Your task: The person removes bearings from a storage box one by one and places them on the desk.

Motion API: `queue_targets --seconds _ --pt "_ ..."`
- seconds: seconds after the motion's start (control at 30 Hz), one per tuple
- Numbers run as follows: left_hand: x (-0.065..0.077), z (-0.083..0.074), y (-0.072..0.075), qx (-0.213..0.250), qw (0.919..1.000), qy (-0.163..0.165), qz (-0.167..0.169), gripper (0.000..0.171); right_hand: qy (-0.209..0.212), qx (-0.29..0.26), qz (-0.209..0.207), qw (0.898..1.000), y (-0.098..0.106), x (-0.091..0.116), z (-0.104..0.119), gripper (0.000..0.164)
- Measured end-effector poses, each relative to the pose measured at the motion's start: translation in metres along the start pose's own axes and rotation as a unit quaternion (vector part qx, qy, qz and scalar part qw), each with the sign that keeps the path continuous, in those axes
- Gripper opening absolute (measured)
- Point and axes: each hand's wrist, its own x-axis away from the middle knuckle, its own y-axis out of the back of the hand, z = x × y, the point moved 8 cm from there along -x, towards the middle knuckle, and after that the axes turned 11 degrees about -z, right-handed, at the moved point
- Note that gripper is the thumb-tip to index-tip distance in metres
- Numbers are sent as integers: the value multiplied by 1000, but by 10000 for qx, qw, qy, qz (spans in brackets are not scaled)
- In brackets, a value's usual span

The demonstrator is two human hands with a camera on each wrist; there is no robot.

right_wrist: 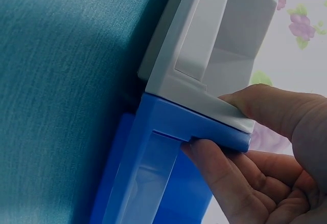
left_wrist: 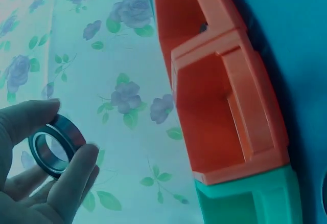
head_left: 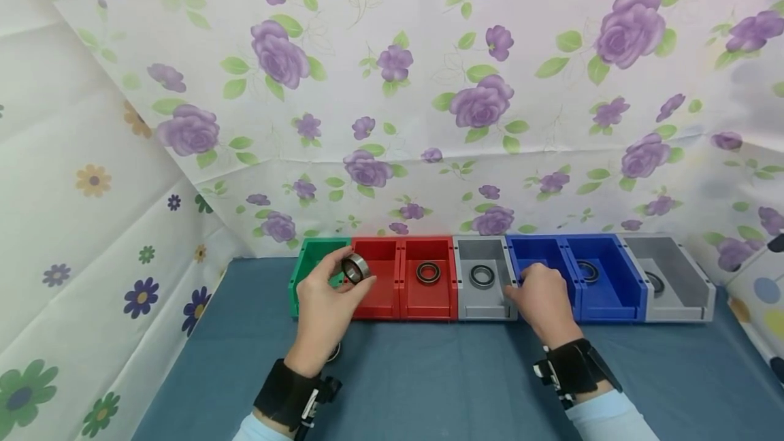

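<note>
My left hand point(head_left: 324, 308) pinches a metal ball bearing point(head_left: 363, 266) between thumb and fingers, held above the green bin point(head_left: 295, 291) and the left red bin point(head_left: 378, 305). In the left wrist view the bearing point(left_wrist: 72, 132) is tilted, its hole showing. My right hand point(head_left: 545, 301) grips the adjoining side walls of the middle grey bin point(head_left: 486, 312) and the left blue bin point(head_left: 533, 245). The right wrist view shows the thumb on the grey wall point(right_wrist: 232, 114) and fingers against the blue wall point(right_wrist: 219, 137). A bearing point(head_left: 473, 278) lies in that grey bin.
More bearings lie in the right red bin point(head_left: 429, 308), the right blue bin point(head_left: 612, 301) and the far-right grey bin point(head_left: 680, 291). Another ring point(head_left: 335, 353) shows partly behind the left wrist on the blue-green tabletop point(head_left: 429, 380). A flowered cloth point(head_left: 392, 121) hangs behind the row.
</note>
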Motion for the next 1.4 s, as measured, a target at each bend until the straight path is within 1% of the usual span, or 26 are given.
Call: queue_targets --seconds 0.1,0.2,0.3,0.53,0.73,0.83,0.9,1.07,1.17,1.23,1.4 --pt "4 -2 4 -26 9999 -121 -47 56 -8 14 -25 10000 0 0 0 23" --pt "10 -1 6 -93 9999 -133 -16 57 -6 14 -48 10000 1 -1 0 23" --pt "16 3 6 -203 9997 -99 72 57 11 11 -63 10000 1 -1 -1 24" --pt "31 14 4 -553 9979 -182 272 59 -18 -3 -42 10000 0 -1 -1 27" --pt "43 21 -1 -975 9932 -325 539 61 3 -25 -61 10000 0 -1 -1 24" --pt "49 24 -3 -1274 9887 -397 684 63 16 -44 -46 10000 1 -1 0 21" --pt "53 26 -6 -1490 9844 -421 838 64 15 -56 -43 10000 1 0 0 21" --pt "67 37 -19 -1918 9707 -327 1410 63 96 -9 -146 9998 2 1 0 23" --pt "74 44 -26 -2099 9620 -235 1731 61 160 37 -214 9996 2 0 1 23" --pt "78 48 -30 -2186 9569 -216 1901 60 146 17 -186 9997 1 0 1 21" --pt "83 54 -37 -2305 9470 -313 2214 59 158 13 -178 9997 1 0 1 23"
